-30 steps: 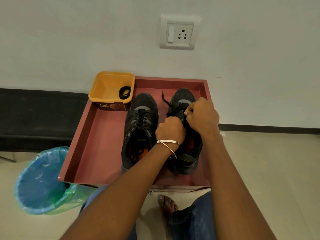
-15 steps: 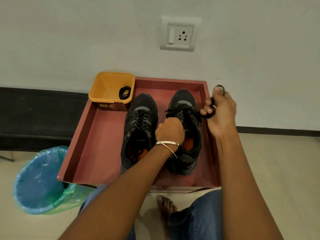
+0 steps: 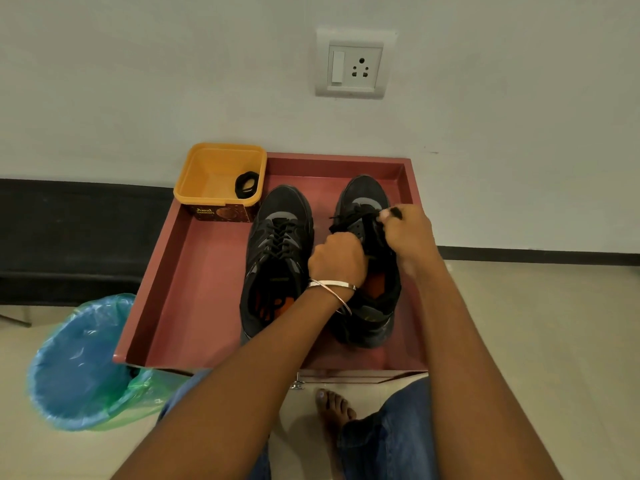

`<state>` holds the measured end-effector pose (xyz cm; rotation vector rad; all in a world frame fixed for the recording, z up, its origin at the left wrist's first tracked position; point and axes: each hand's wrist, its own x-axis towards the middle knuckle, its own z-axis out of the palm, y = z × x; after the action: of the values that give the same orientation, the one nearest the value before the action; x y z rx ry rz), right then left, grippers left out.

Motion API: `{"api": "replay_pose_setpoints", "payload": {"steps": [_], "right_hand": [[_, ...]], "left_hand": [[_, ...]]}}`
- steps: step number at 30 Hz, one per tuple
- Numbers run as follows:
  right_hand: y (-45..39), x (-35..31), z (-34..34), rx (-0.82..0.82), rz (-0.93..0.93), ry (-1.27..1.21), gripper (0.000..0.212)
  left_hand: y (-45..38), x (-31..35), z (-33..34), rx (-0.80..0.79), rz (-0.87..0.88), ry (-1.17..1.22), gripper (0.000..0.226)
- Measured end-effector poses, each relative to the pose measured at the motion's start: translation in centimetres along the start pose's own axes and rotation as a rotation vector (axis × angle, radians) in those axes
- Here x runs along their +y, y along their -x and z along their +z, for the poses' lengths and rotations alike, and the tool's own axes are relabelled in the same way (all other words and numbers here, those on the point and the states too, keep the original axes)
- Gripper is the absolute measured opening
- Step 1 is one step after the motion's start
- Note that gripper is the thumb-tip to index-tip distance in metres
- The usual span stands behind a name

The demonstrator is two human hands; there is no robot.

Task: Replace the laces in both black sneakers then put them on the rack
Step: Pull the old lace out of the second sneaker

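Pinching the black lace at its tip, the right hand sits at about two o'clock from the left hand, which grips the tongue area of the right sneaker in the red tray. That sneaker's long axis runs six to twelve o'clock. The eyelets lie just at nine o'clock of the right hand, the nearer one for threading, I judge.

Head camera, looking forward-down, close over tray.
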<state>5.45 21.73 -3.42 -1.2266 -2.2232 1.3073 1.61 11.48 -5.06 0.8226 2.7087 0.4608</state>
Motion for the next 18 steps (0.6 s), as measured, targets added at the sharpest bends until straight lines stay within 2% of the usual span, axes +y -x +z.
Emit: {"api": "replay_pose_setpoints", "payload": {"steps": [3,7,9,11,14,18], "right_hand": [[0.3,-0.1,-1.3,0.019,0.308,-0.630,0.026],[0.4,0.4,-3.6,0.112,0.468,-1.194,0.022],[0.4,0.5,-4.6,0.179,0.410,-1.126,0.019],[0.6,0.5,-4.9,0.198,0.344,-0.899,0.015],[0.5,0.8,-4.4,0.198,0.350,-0.634,0.013],[0.3,1.4,-3.8,0.116,0.295,-0.198,0.019]], "left_hand": [[0.0,0.1,0.0,0.005,0.003,-0.001,0.027],[0.1,0.2,-0.1,-0.005,-0.019,0.002,0.027],[0.1,0.2,-0.1,-0.010,-0.026,0.012,0.027],[0.2,0.2,-0.2,-0.010,-0.033,0.026,0.027],[0.5,0.3,-0.9,-0.031,-0.045,0.019,0.029],[0.1,0.3,-3.0,-0.229,-0.029,-0.003,0.033]]}}
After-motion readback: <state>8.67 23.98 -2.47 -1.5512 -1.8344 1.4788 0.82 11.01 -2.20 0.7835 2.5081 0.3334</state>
